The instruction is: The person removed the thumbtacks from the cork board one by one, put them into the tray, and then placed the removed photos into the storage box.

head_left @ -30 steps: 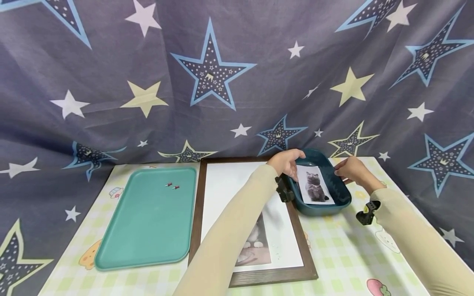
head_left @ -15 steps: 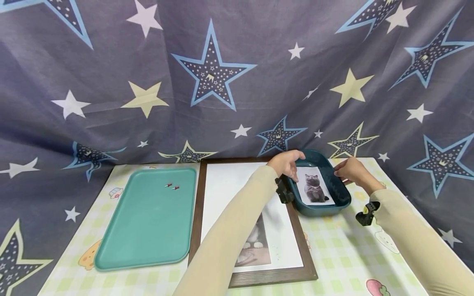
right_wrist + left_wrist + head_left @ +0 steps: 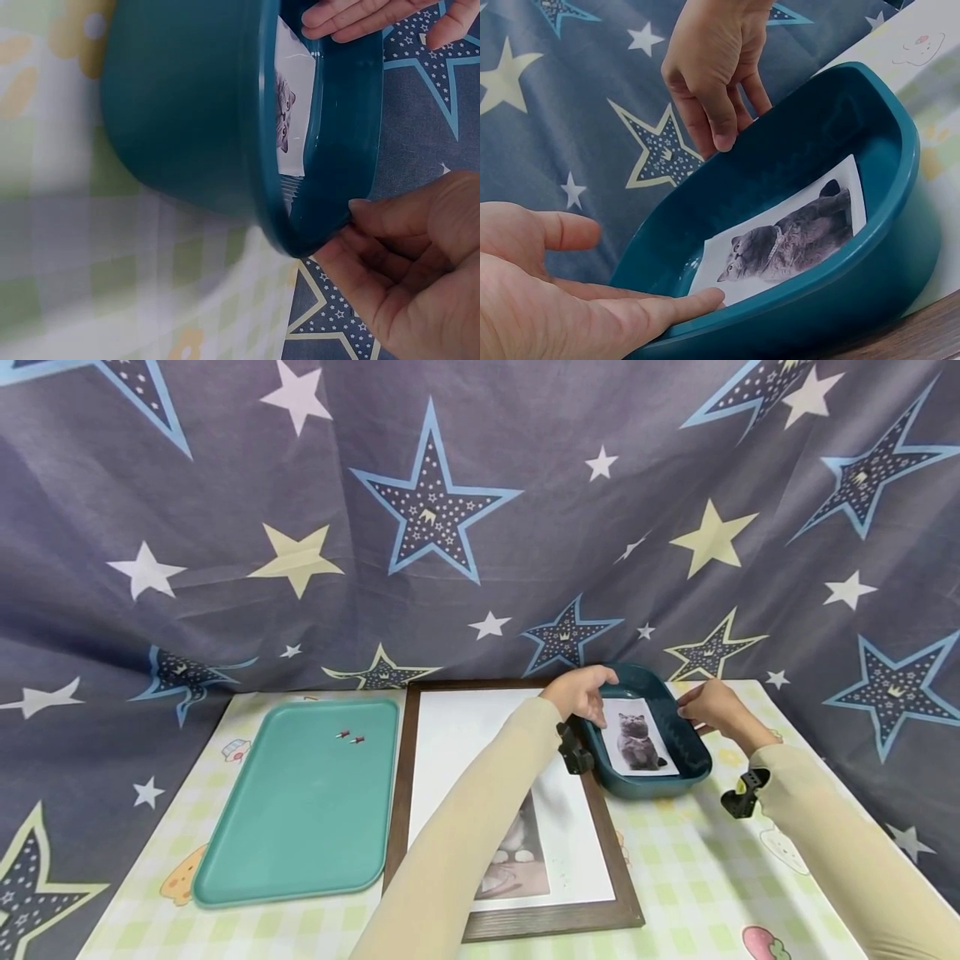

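A cat photo is held face up inside a dark teal basin at the counter's far right, just beside a brown frame. The basin's right rim is pinched between thumb and fingers of the right hand. The left hand is spread at the opposite rim, fingers extended inward; whether the photo is touched cannot be told. Two red pushpins are contained in a green tray.
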`<state>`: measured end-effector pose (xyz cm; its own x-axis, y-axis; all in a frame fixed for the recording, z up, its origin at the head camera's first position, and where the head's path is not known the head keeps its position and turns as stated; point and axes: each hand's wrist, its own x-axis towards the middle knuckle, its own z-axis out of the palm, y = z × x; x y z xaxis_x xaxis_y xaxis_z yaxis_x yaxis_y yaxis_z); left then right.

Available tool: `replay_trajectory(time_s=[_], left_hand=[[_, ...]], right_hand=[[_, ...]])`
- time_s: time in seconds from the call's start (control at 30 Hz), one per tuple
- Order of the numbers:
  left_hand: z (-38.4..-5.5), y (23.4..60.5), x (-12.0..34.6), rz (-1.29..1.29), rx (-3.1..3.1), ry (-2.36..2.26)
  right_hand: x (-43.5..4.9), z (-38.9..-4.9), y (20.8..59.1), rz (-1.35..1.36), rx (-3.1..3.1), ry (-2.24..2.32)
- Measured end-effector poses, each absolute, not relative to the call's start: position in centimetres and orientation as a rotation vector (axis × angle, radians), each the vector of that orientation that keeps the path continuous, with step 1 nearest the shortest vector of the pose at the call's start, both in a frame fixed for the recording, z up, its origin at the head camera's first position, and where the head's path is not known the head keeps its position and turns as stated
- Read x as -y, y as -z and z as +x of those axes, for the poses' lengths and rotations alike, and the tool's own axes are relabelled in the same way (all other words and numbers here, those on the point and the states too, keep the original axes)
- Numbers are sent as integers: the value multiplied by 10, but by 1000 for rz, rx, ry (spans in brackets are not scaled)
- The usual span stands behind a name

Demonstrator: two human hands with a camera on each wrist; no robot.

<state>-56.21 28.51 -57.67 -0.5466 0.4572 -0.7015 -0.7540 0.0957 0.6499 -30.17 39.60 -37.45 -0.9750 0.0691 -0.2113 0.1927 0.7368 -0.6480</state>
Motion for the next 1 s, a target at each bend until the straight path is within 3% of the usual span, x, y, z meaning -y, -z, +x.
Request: replay_trajectory(time_s=[0.07, 0.13, 0.23, 0.4, 0.5, 0.8, 1.0], left_hand=[[-590, 604, -298, -318, -1411, -1624], [-592, 606, -298, -314, -1407, -1627], [-566, 579, -282, -288, -1419, -1633], [-481, 494, -241, -263, -1449, -1665], [-450, 463, -225, -266, -1444, -1676], [-467, 482, -232, -267, -1479, -1691], [-424, 447, -206, -136, -1520, -1720]], right_hand=[[-396, -302, 374, 212, -2767, 1056], [-396, -302, 374, 212, -2766, 1055], [-396, -302, 374, 215, -2762, 1055], [-395, -302, 374, 225, -2767, 1052], [-395, -301, 374, 220, -2767, 1050], [-396, -305, 374, 222, -2770, 1053], [-397, -305, 377, 232, -2768, 1037]])
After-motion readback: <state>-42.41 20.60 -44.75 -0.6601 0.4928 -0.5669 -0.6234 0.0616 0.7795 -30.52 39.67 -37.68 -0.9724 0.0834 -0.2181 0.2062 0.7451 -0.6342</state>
